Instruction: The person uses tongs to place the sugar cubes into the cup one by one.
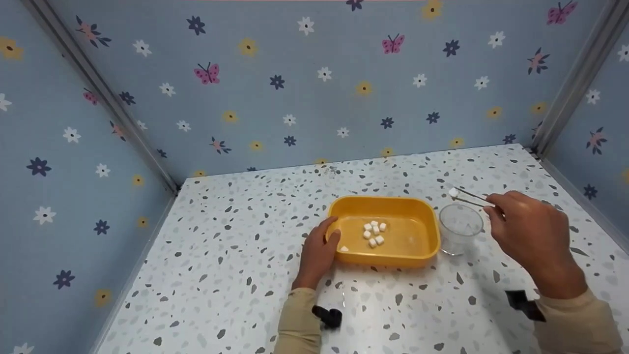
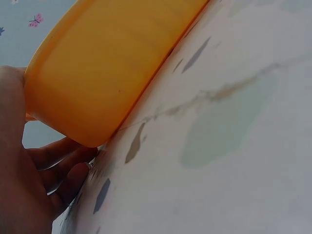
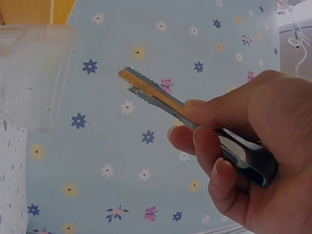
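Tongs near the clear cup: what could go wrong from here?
1. The white cube seen at the tips of the tongs in the head view may slip: the right wrist view shows none there, so the grip is uncertain.
2. In the head view, the tips appear beyond the rim of the clear cup; letting go there might miss.
3. The left hand holds the yellow tray close to the cup; a shove could tip it.

Flowered blue walls (image 1: 324, 103), speckled tabletop (image 1: 221, 260)
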A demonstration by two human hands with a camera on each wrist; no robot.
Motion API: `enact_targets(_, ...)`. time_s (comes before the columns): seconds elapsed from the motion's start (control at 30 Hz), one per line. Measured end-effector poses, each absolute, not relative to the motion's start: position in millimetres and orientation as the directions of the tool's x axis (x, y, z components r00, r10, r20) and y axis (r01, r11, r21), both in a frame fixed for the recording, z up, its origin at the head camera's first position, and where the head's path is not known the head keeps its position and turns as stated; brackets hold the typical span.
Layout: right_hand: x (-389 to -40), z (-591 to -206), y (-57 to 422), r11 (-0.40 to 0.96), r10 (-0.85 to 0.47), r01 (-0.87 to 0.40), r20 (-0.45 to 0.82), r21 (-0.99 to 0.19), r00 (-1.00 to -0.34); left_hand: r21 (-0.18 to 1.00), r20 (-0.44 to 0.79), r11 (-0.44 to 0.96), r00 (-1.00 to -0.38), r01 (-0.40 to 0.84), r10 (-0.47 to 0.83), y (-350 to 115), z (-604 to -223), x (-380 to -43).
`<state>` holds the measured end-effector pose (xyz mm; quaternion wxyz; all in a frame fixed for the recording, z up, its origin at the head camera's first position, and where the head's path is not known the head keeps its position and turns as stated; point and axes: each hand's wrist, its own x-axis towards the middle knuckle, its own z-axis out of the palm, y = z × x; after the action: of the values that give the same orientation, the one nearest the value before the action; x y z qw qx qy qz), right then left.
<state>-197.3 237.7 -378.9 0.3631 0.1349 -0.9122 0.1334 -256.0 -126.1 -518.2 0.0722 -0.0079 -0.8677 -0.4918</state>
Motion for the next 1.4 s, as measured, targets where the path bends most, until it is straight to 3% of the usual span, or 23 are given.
enact_targets(0.47,-194.0,-375.0,240.5,0.944,-0.121,-0.273,0.575,-0.187,-0.809,0.848,0.117,0.526,-0.991,0.067,-0.062,-126.5,-515.8,-254.6)
enact_targets(1.4,-198.3,-379.2,241.4,0.952,-0.188,-0.263,0.375,-0.159,-0.908,0.851,0.133,0.517,-0.99,0.089,-0.048,-126.9,-516.6,-254.0)
